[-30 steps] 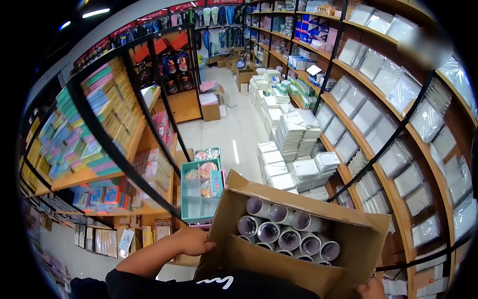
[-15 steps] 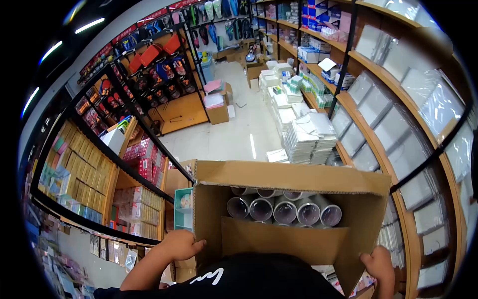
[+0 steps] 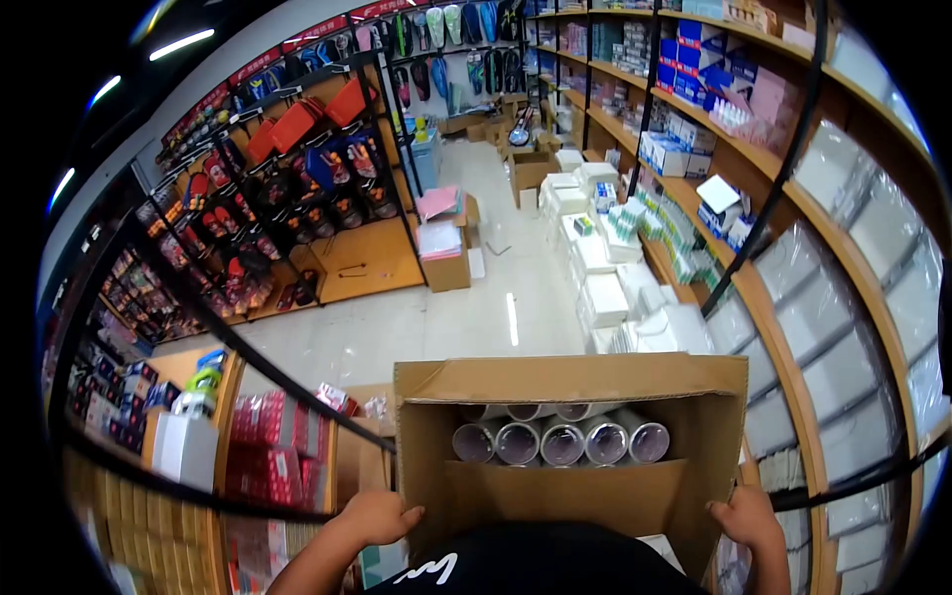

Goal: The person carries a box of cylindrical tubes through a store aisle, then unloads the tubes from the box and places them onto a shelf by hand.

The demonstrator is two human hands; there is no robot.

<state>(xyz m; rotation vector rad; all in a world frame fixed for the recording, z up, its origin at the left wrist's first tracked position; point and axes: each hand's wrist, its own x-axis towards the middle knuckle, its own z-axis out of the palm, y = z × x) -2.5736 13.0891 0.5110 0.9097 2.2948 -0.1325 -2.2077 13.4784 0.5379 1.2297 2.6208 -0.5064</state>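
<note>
A brown cardboard box [image 3: 570,379] is held in front of my body, its open side facing me. Inside lie several clear-ended tubes [image 3: 562,443], stacked with their round ends toward me; whatever is behind the front flap [image 3: 565,493] is hidden. My left hand [image 3: 377,517] is closed on the box's left edge, thumb on the inner side. On the opposite edge, my right hand [image 3: 746,517] grips in the same way, its other fingers out of sight behind the cardboard.
Tall shelves [image 3: 783,367] with wrapped white packs run along the right. White stacks [image 3: 600,297] stand on the floor beside them. A carton with papers [image 3: 448,270] is at the aisle's left. Nearer left is a shelf of red boxes [image 3: 266,421]. Pale tiled floor [image 3: 496,317] lies ahead.
My view has moved forward along the aisle, so the carton and floor stacks look nearer. The box stays in both hands and sits slightly lower in view.
</note>
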